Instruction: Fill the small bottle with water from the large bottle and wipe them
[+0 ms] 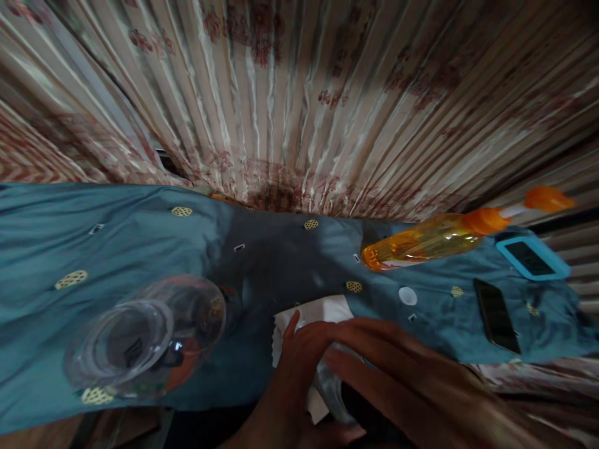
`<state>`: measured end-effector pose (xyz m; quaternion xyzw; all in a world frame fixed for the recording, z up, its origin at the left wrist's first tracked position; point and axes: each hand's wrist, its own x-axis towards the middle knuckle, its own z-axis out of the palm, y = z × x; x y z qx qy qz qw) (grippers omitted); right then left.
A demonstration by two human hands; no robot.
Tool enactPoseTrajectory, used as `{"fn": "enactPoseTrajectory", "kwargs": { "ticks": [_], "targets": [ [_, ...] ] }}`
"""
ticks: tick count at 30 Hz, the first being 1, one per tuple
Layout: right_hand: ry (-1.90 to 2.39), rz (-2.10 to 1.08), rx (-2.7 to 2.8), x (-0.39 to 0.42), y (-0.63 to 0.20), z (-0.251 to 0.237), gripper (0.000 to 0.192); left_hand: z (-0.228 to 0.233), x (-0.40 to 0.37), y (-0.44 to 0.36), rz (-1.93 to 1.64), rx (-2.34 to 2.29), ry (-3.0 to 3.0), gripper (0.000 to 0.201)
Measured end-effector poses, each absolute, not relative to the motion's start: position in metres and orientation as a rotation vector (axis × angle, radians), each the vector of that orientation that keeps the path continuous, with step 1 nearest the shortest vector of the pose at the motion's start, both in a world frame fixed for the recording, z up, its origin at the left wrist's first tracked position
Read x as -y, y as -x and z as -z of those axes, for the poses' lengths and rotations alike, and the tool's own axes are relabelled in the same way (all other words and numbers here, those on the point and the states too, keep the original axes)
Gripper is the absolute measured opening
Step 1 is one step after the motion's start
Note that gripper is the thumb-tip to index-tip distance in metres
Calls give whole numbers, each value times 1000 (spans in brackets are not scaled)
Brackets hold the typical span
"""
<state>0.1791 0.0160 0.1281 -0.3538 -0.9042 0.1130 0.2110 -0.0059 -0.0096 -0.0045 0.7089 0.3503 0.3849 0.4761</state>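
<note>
At the bottom middle, my left hand (294,368) curls round a clear, rounded plastic piece (331,390), its kind mostly hidden by my fingers. My right hand (397,368) reaches over the same piece from the right, its fingers bent against it. Under and behind the hands shows a white packet (330,307) with a zigzag-cut edge; whether a hand grips it, I cannot tell. To the left, a large clear plastic jar (196,324) lies on its side with its round opening toward the lower left.
A blue patterned cloth (271,249) covers the surface before a pleated curtain (290,100). On the right are an orange-topped bottle (425,240) of yellow-orange liquid, a small white disc (407,295), a dark phone (496,315) and a light-blue device (532,257) with a dark screen.
</note>
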Motion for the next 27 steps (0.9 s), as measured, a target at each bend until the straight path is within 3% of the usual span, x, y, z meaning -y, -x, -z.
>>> {"fn": "enactPoseTrajectory", "kwargs": {
  "ticks": [5, 13, 19, 22, 25, 27],
  "targets": [
    [1070, -712, 2339, -11, -175, -121, 22, -8, 6, 5, -959, -822, -1698, 75],
    [1258, -624, 1770, 28, -150, -77, 28, -3, 7, -5, -1042, -910, -1736, 86],
    [1306, -501, 1578, 30, -129, -66, 23, 0, 1, -7, -1065, -948, -1626, 73],
    [1294, -586, 1542, 32, -134, -62, 33, -1, -3, -7, -1040, -919, -1574, 78],
    [1204, -761, 1392, 34, -158, -46, 55, -1, -7, -8, -1049, -875, -1555, 90],
    [1322, -713, 1247, 30, -185, -30, 69, 0, -8, -8, -1073, -854, -1560, 97]
  ]
}}
